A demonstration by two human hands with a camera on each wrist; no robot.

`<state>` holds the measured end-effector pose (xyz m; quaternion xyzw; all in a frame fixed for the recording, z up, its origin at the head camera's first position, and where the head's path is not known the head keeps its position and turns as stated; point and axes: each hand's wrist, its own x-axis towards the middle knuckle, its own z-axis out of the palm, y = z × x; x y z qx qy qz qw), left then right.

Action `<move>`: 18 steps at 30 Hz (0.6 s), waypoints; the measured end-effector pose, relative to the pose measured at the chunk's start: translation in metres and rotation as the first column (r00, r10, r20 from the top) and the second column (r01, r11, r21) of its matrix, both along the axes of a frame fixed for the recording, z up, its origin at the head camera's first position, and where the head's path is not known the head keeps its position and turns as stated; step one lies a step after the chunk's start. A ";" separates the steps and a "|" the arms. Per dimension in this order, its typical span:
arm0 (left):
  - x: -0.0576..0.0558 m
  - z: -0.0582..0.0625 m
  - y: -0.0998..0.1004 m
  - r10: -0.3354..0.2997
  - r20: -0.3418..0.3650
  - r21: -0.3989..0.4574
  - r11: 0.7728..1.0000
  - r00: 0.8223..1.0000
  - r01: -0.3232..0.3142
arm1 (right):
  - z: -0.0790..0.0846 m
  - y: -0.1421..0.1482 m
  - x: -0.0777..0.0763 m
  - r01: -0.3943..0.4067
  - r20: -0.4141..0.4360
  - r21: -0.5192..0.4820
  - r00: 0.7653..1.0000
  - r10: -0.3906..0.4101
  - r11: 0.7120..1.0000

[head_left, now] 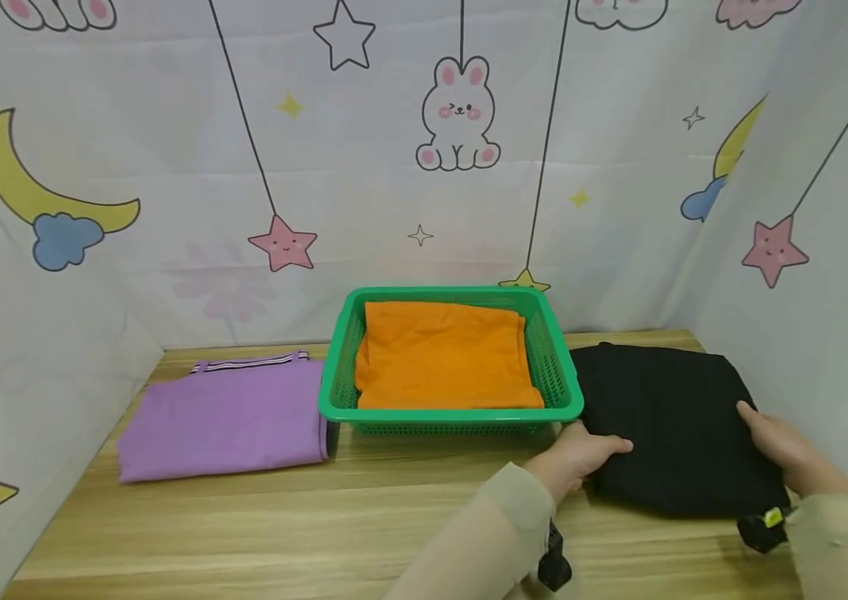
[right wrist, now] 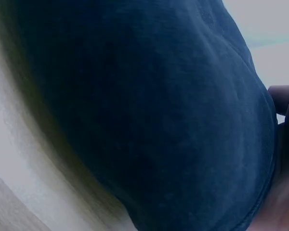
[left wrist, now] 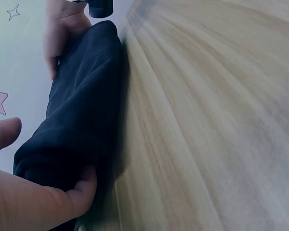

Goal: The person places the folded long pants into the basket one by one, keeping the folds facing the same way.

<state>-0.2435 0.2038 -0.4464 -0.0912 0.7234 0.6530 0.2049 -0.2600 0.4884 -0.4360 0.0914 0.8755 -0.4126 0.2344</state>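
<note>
A folded black garment (head_left: 671,429) is at the right of the table, beside the basket; its exact kind cannot be told. My left hand (head_left: 574,454) grips its left edge, thumb above, with a finger tucked under the cloth in the left wrist view. At the opposite edge my right hand (head_left: 787,450) holds the cloth, thumb on top and the other fingers hidden beneath. Dark fabric (right wrist: 149,110) fills most of the right wrist view. An orange folded cloth (head_left: 446,358) lies inside the green basket (head_left: 450,415).
On the left of the wooden table (head_left: 244,533) lies a folded purple garment (head_left: 232,421) with a striped band, its right side against the basket. A printed white curtain (head_left: 364,183) stands behind and along both sides, close to my right hand.
</note>
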 end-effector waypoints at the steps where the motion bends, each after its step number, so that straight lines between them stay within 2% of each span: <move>1: 0.000 0.000 0.000 -0.005 0.006 -0.008 1.000 1.000 0.005 | 0.000 0.000 0.001 0.000 0.006 -0.015 1.000 0.000 1.000; 6: 0.003 0.002 0.001 -0.011 0.026 -0.022 1.000 1.000 0.012 | -0.002 0.003 0.004 -0.006 0.007 -0.069 1.000 0.006 0.998; 12: 0.003 0.001 0.000 -0.016 0.036 0.005 1.000 0.999 0.016 | -0.007 0.009 0.007 0.010 0.032 -0.180 0.999 -0.004 0.984; 18: -0.001 -0.002 -0.002 -0.038 0.037 -0.004 0.999 0.999 0.039 | -0.011 0.014 0.012 0.064 0.090 -0.366 0.995 -0.033 0.928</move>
